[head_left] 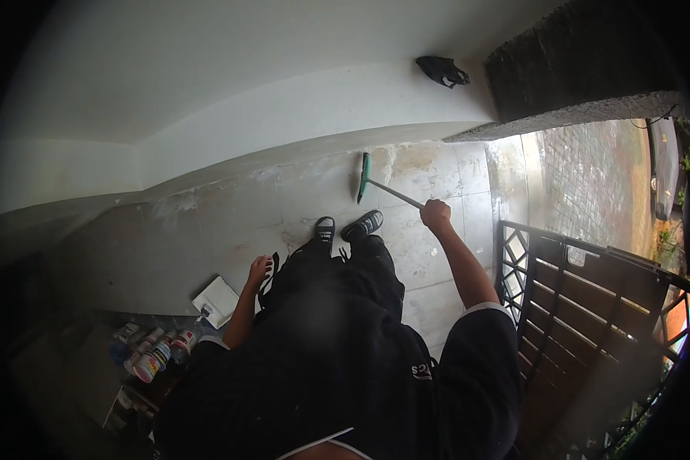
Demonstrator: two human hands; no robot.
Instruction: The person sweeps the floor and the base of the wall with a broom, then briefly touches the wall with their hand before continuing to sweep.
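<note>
My right hand is closed around the grey handle of a green-headed broom. The broom head rests on the pale tiled floor, close to the base of the white wall and just ahead of my black shoes. My left hand hangs beside my hip with the fingers loosely spread and nothing in it. My dark clothes fill the lower middle of the view.
A white dustpan-like object lies on the floor at my left. Several cans and bottles stand at lower left. A dark metal gate stands at right, with paving and a parked car beyond. A black item lies on the ledge.
</note>
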